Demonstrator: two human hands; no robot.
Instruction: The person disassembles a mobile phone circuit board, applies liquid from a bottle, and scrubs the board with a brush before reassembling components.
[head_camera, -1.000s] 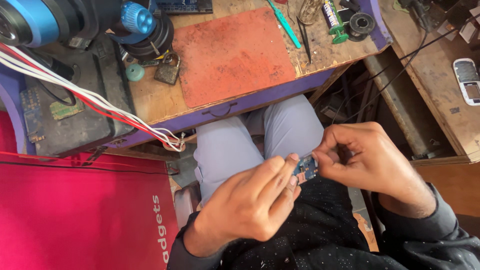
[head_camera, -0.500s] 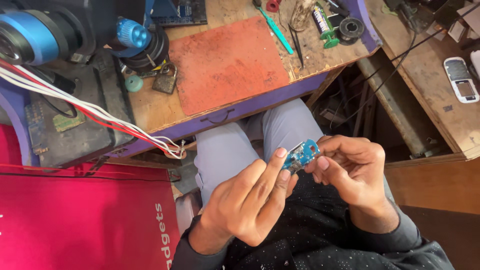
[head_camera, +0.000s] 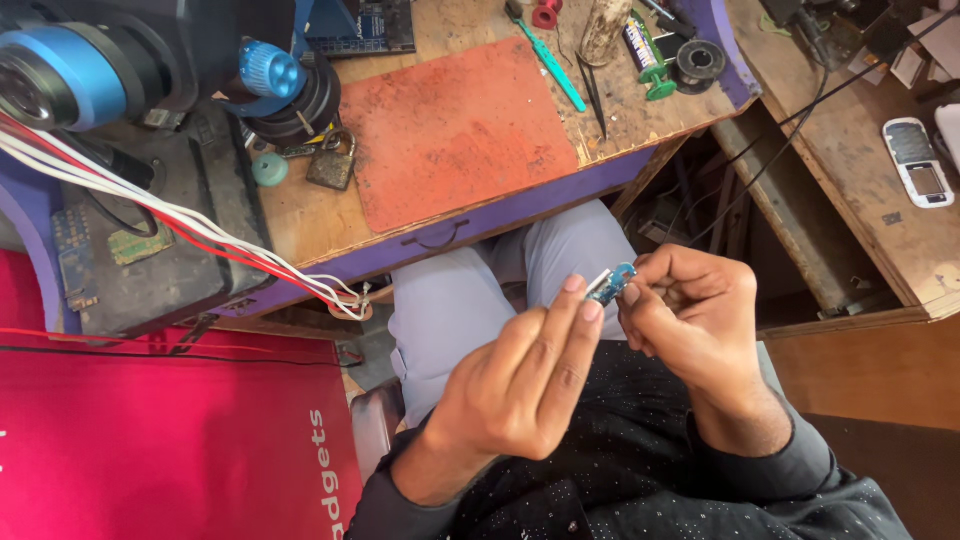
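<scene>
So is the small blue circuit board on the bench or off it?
Off it: the small blue circuit board is pinched between left hand and right hand, over the lap.

Soft, even daylight fills the view; colours are bright and shadows faint. The desk (head_camera: 300, 215) top is clearly lit, while the space beneath it falls dark. The blue lens (head_camera: 60, 75) at the upper left looms large and slightly soft. Both hands look sharp, without glare.
</scene>
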